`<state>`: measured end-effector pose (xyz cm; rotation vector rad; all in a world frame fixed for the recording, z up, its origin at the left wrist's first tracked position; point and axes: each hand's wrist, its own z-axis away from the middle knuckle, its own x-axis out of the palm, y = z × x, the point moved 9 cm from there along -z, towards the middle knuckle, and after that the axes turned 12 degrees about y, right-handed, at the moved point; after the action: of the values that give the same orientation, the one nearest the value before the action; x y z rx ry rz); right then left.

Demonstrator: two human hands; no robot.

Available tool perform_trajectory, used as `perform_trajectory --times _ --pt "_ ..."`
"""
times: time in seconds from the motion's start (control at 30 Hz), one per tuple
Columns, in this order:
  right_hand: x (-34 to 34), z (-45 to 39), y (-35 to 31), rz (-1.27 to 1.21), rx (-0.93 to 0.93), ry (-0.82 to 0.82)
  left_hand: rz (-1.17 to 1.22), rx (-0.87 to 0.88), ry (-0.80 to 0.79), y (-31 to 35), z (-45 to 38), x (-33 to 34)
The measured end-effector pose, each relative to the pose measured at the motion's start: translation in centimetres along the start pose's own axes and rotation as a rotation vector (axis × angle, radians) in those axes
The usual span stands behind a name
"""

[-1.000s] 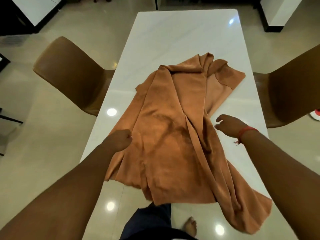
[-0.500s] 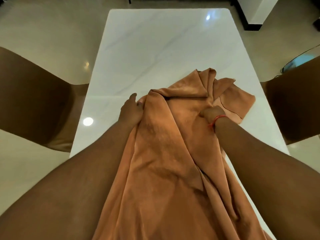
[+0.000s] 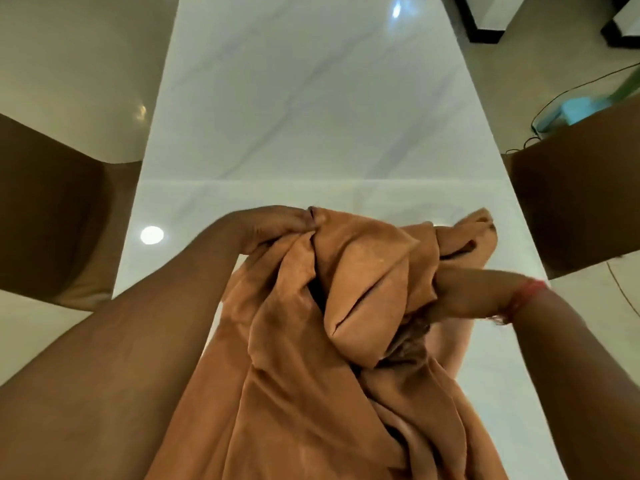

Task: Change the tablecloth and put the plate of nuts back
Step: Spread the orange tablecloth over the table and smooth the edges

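Note:
An orange-brown tablecloth (image 3: 304, 393) lies bunched on the near half of the white marble table (image 3: 311, 109). My left hand (image 3: 273, 226) grips a fold at the cloth's far left edge. My right hand (image 3: 460, 292) is mostly wrapped in the gathered cloth, with only its back and the wrist with a red thread band showing; it holds a bunch of fabric lifted off the table. No plate of nuts is in view.
Brown chairs stand on both sides, one at the left (image 3: 52, 216) and one at the right (image 3: 581, 195). Glossy beige floor tiles surround the table. A light blue object with a cord (image 3: 571, 109) lies on the floor at the far right.
Both hands went from hovering over the spread cloth to gripping its far end. The fabric is now gathered and lifted toward me, and my head has moved closer over the table.

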<state>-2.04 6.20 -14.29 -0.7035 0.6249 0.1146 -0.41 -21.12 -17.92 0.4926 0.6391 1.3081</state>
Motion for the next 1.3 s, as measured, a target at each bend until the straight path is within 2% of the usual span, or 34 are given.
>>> perform_trajectory --times 0.03,0.1,0.13,0.17,0.27,0.3,0.37,0.43,0.5,0.53,0.57,0.6,0.67,0.73,0.8,0.9,0.97,1.0,1.03,1.1,1.13,1.17,1.23,1.3 --pt "-3.2 -0.1 1.2 -0.012 0.054 0.188 -0.043 0.067 0.004 0.8 0.3 0.5" --pt "-10.3 1.1 3.2 -0.023 0.140 0.796 -0.111 0.201 0.048 2.4 1.2 1.3" --pt "-11.6 1.6 3.0 -0.075 0.120 0.972 -0.136 0.272 0.081 3.5 2.1 1.4" --pt "-11.4 0.9 1.6 -0.070 0.073 0.957 -0.135 0.342 0.111 4.5 2.9 1.4" --pt "-6.3 -3.7 -1.2 0.162 -0.009 0.465 -0.039 0.494 0.152 7.5 5.7 1.4" --pt "-6.3 -4.0 -1.9 0.206 -0.010 0.444 -0.012 0.539 0.174 8.6 6.7 1.2" --pt "-10.4 -3.2 -3.4 0.155 -0.035 0.684 0.066 0.621 0.236 10.5 8.6 0.2" --pt "-16.1 0.0 -5.3 0.048 -0.108 1.084 0.199 0.679 0.310 12.3 10.7 -1.3" --pt "-20.7 4.8 -8.4 -0.032 -0.272 1.462 0.393 0.741 0.398 13.8 12.7 -3.8" --pt "-21.9 7.0 -10.0 -0.049 -0.376 1.594 0.473 0.771 0.455 14.4 13.8 -5.0" --pt "-22.3 8.7 -11.5 -0.038 -0.457 1.657 0.524 0.788 0.503 14.7 14.6 -5.9" --pt "-21.9 9.6 -12.7 -0.019 -0.525 1.645 0.536 0.782 0.538 14.6 15.0 -6.3" --pt "-19.7 9.9 -14.5 -0.019 -0.613 1.449 0.439 0.699 0.592 13.8 14.5 -5.4" --pt "-15.5 9.5 -16.7 0.028 -0.724 1.150 0.194 0.606 0.647 12.6 13.3 -3.5" --pt "-9.3 8.3 -18.2 0.189 -0.786 0.792 -0.009 0.558 0.642 11.7 12.2 -1.0" --pt "-0.5 6.1 -16.8 0.289 -0.700 0.308 -0.454 0.497 0.473 9.9 10.1 3.6" --pt "2.8 4.9 -13.9 0.303 -0.591 0.139 -0.764 0.455 0.265 7.4 8.8 7.0" --pt "2.8 4.4 -12.6 0.255 -0.544 0.166 -0.884 0.426 0.210 6.1 8.3 8.0" --pt "1.4 3.8 -11.3 0.170 -0.489 0.298 -0.961 0.411 0.202 5.2 8.0 8.4" --pt "-4.0 3.3 -7.6 0.001 -0.326 0.755 -1.024 0.423 0.234 4.2 7.6 8.4" --pt "-5.9 3.3 -5.5 -0.004 -0.208 0.920 -1.016 0.438 0.245 4.0 7.6 8.2" --pt "-6.9 2.9 -4.1 0.058 -0.116 0.981 -0.978 0.451 0.257 4.0 7.6 7.9" --pt "-6.9 0.6 -2.5 0.204 -0.003 0.868 -0.834 0.462 0.333 4.2 8.0 6.6" --pt "-6.3 -1.9 -1.8 0.326 0.024 0.684 -0.641 0.488 0.545 5.0 9.0 3.9"
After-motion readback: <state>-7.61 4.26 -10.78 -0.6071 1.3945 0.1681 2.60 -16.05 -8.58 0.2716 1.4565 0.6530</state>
